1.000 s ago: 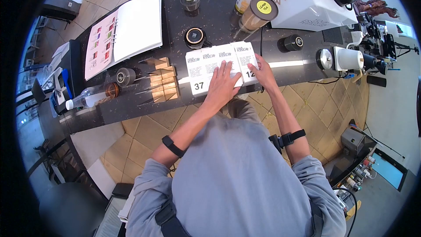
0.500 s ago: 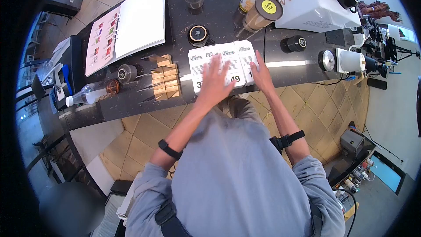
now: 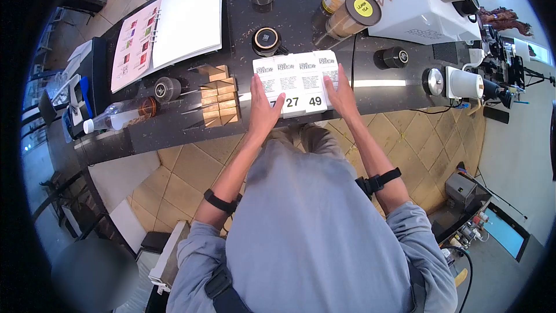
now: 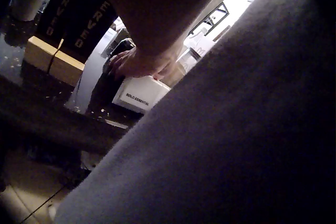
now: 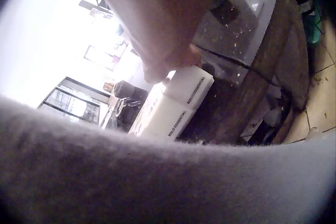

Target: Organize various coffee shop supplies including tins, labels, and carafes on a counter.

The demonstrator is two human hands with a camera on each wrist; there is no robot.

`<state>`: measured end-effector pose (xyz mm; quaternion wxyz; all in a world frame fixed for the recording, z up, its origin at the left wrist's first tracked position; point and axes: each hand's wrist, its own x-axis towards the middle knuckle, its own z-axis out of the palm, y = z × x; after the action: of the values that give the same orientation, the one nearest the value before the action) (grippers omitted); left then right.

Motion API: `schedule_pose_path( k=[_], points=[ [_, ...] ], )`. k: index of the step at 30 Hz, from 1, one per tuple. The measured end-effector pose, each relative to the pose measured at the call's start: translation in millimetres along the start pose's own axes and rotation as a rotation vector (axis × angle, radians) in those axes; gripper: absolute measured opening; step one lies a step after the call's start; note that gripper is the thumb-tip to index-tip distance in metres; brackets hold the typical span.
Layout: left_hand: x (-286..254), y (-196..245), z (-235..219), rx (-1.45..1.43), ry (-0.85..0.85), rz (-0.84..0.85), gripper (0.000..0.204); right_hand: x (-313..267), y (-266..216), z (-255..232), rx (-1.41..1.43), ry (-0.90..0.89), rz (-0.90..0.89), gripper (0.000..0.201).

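Note:
Several white printed boxes (image 3: 301, 84) stand side by side in a row on the dark counter, with 27 and 49 readable on the middle ones. My left hand (image 3: 264, 107) lies along the row's left end, fingers straight and thumb over the top, partly covering a number. At the opposite end my right hand (image 3: 344, 97) presses the side, its thumb over the last box and hiding that number. In the left wrist view, "BOLD ESSENTIAL" is printed on the near side of a white box (image 4: 139, 95). Two such sides show on the boxes (image 5: 181, 100) in the right wrist view.
A black cup (image 3: 266, 42) stands just behind the row, and a lemon tea jar (image 3: 347, 17) farther back. Left are wooden-based sign holders (image 3: 220, 101), an open binder (image 3: 188, 26) and a plastic bottle (image 3: 119, 117). A dark cup (image 3: 394, 57) sits to the right.
My left hand has lifted off the box tops and moved left to the row's end. My right hand stays at the right end. The boxes now stand in a straighter, tighter row.

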<state>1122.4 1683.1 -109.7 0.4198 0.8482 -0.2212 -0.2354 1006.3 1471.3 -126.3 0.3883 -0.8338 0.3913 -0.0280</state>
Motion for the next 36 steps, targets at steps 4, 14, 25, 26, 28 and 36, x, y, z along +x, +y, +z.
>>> schedule_pose_path(
  k=[4,14,25,26,28,36],
  points=[
    [1,-4,3,-0.027,0.025,0.007,0.092,-2,-13,-9,0.011,-0.027,-0.022,0.081],
    [2,4,3,0.004,0.026,-0.025,0.101,4,-8,-8,0.132,-0.084,-0.056,0.072],
    [3,-21,1,-0.156,0.049,-0.063,0.092,1,-9,-8,0.259,-0.072,-0.027,0.067],
    [6,-31,4,-0.240,0.055,-0.112,0.089,2,-10,-10,0.281,-0.084,-0.045,0.064],
    [7,-27,2,-0.323,0.029,-0.142,0.087,3,-11,-14,0.362,-0.118,0.023,0.060],
    [6,-18,2,-0.386,0.006,-0.190,0.085,2,-16,-17,0.370,-0.133,0.094,0.051]
  ],
)
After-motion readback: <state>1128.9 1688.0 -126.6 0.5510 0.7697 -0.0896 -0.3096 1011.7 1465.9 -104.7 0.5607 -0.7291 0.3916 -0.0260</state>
